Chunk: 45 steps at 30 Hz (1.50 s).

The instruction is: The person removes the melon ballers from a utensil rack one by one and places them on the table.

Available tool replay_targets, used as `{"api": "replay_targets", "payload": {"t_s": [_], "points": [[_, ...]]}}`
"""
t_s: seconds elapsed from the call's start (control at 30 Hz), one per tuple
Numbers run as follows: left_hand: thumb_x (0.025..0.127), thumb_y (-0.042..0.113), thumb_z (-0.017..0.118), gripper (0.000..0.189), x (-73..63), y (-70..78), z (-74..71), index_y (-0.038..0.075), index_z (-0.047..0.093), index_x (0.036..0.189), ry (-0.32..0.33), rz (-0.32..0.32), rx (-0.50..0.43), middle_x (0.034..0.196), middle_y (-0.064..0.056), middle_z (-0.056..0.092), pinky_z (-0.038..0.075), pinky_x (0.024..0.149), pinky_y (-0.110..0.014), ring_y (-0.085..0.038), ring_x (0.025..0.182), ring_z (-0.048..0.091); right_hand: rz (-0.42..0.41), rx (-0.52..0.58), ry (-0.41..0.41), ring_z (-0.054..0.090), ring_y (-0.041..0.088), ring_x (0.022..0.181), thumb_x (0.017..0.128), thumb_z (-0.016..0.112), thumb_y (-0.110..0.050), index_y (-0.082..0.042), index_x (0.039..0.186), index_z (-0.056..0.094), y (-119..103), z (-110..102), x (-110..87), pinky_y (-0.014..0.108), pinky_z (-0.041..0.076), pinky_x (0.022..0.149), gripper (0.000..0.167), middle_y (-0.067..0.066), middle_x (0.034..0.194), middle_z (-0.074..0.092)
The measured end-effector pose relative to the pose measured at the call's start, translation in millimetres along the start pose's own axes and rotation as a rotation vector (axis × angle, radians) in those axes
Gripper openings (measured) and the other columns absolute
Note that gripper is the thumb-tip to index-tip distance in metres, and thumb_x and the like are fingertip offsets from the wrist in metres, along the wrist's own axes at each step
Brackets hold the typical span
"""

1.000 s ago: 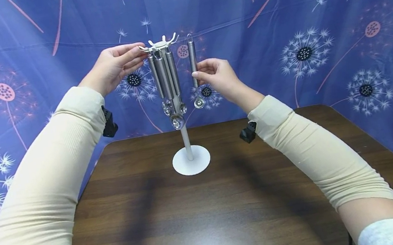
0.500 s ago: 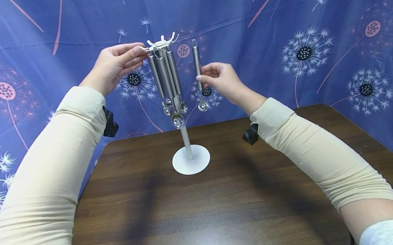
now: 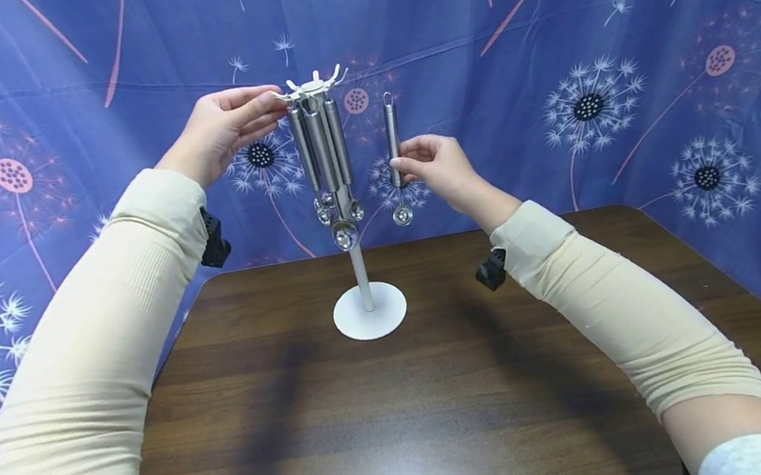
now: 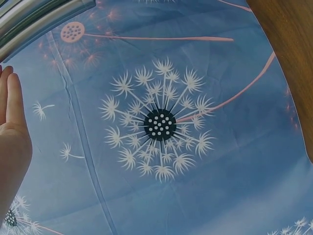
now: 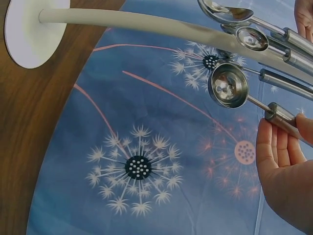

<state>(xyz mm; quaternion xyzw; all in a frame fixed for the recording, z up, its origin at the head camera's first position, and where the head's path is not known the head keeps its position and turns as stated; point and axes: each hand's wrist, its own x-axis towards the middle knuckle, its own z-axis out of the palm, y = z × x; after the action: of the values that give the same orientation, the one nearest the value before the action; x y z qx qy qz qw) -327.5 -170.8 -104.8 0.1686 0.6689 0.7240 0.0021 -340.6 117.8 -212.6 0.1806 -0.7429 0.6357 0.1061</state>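
My right hand (image 3: 442,168) pinches the lower handle of a steel measuring spoon (image 3: 392,134), upright in the air right of the white stand (image 3: 360,273). Its small round bowl (image 5: 228,86) shows in the right wrist view. My left hand (image 3: 223,130) pinches a hook tip at the stand's top left between thumb and fingers. From the stand's hooks hang several steel spoons (image 3: 319,149), bowls down. At the edge of the left wrist view, part of the left hand (image 4: 12,132) shows; its grip is cut off there.
The stand's round white base (image 3: 372,324) rests near the back of a brown wooden table (image 3: 391,414). Behind the table hangs a blue cloth (image 3: 457,56) with dandelion prints. Curved hooks spread from the stand's top (image 3: 311,86).
My right hand has moved down and slightly right with the measuring spoon, farther from the stand. The left hand stays at the hook, and the stand has hardly moved.
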Motion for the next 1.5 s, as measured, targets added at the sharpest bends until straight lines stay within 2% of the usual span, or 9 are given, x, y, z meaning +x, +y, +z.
{"api": "replay_targets", "payload": {"t_s": [0.23, 0.43, 0.6, 0.67, 0.87, 1.1, 1.27, 1.37, 1.5], "points": [[0.083, 0.011, 0.076, 0.044, -0.2, 1.4, -1.8, -0.001, 0.061, 0.122, 0.004, 0.015, 0.028, 0.097, -0.005, 0.074, 0.05, 0.099, -0.026, -0.016, 0.1, 0.069, 0.059, 0.056, 0.007, 0.065, 0.008, 0.071, 0.091, 0.067, -0.006, 0.007, 0.117, 0.062, 6, 0, 0.6, 0.021, 0.057, 0.071, 0.029, -0.004, 0.083, 0.065], [0.086, 0.008, 0.073, 0.049, 1.5, -1.1, 1.3, -0.006, 0.055, 0.129, 0.012, 0.043, 0.036, 0.094, -0.005, 0.074, 0.055, 0.089, -0.022, -0.015, 0.095, 0.07, 0.109, 0.026, 0.02, 0.065, 0.008, 0.07, 0.091, 0.067, -0.008, 0.004, 0.117, 0.062, 15, -1, 0.7, 0.026, 0.058, 0.075, 0.03, -0.005, 0.083, 0.065], [0.085, 0.008, 0.074, 0.034, 2.2, -1.8, 2.8, -0.001, 0.065, 0.116, 0.02, 0.06, 0.047, 0.095, -0.005, 0.074, 0.055, 0.089, -0.022, -0.015, 0.095, 0.069, 0.122, 0.025, 0.026, 0.066, 0.008, 0.072, 0.091, 0.067, -0.008, 0.004, 0.117, 0.063, 20, -4, -0.4, 0.024, 0.059, 0.074, 0.029, -0.005, 0.084, 0.065], [0.084, 0.008, 0.075, 0.033, 1.8, -1.7, 3.5, -0.001, 0.065, 0.115, 0.025, 0.062, 0.054, 0.095, -0.005, 0.073, 0.055, 0.091, -0.022, -0.015, 0.097, 0.069, 0.129, 0.028, 0.028, 0.066, 0.008, 0.073, 0.09, 0.068, -0.008, 0.005, 0.117, 0.062, 22, -4, -0.8, 0.024, 0.059, 0.075, 0.03, -0.005, 0.084, 0.064], [0.085, 0.008, 0.074, 0.045, 1.2, -1.4, 4.5, -0.006, 0.058, 0.124, 0.035, 0.06, 0.062, 0.095, -0.003, 0.073, 0.054, 0.092, -0.023, -0.014, 0.097, 0.069, 0.141, 0.008, 0.032, 0.065, 0.007, 0.071, 0.09, 0.068, -0.008, 0.007, 0.116, 0.062, 29, -5, -0.9, 0.027, 0.059, 0.077, 0.031, -0.004, 0.083, 0.064], [0.083, 0.008, 0.076, 0.037, 0.5, 0.1, 5.8, -0.002, 0.063, 0.116, 0.05, 0.055, 0.063, 0.094, -0.003, 0.072, 0.055, 0.09, -0.022, -0.013, 0.094, 0.069, 0.12, -0.025, 0.024, 0.066, 0.007, 0.067, 0.091, 0.067, -0.008, 0.007, 0.114, 0.063, 34, -5, -1.4, 0.021, 0.058, 0.068, 0.028, -0.005, 0.082, 0.065], [0.085, 0.01, 0.074, 0.053, -0.1, 1.5, 7.6, -0.005, 0.053, 0.13, 0.046, 0.046, 0.098, 0.098, -0.001, 0.07, 0.052, 0.096, -0.023, -0.014, 0.099, 0.067, 0.111, -0.031, 0.019, 0.066, 0.007, 0.067, 0.09, 0.068, -0.008, 0.008, 0.112, 0.063, 37, -6, -2.4, 0.019, 0.057, 0.067, 0.028, -0.006, 0.081, 0.067], [0.086, 0.01, 0.073, 0.055, 0.2, 1.4, 8.3, -0.004, 0.05, 0.135, 0.044, 0.035, 0.103, 0.102, -0.002, 0.068, 0.048, 0.102, -0.025, -0.015, 0.104, 0.065, 0.115, -0.036, 0.022, 0.065, 0.005, 0.068, 0.09, 0.068, -0.007, 0.008, 0.112, 0.063, 39, -6, -3.3, 0.02, 0.058, 0.068, 0.027, -0.007, 0.081, 0.067], [0.088, 0.009, 0.071, 0.057, 0.2, 1.3, 9.0, -0.001, 0.047, 0.139, 0.053, 0.023, 0.105, 0.12, -0.008, 0.064, 0.045, 0.105, -0.024, -0.018, 0.118, 0.059, 0.124, -0.036, 0.029, 0.065, 0.005, 0.068, 0.09, 0.068, -0.007, 0.008, 0.112, 0.063, 42, -5, -4.3, 0.022, 0.059, 0.07, 0.027, -0.008, 0.079, 0.065]]}}
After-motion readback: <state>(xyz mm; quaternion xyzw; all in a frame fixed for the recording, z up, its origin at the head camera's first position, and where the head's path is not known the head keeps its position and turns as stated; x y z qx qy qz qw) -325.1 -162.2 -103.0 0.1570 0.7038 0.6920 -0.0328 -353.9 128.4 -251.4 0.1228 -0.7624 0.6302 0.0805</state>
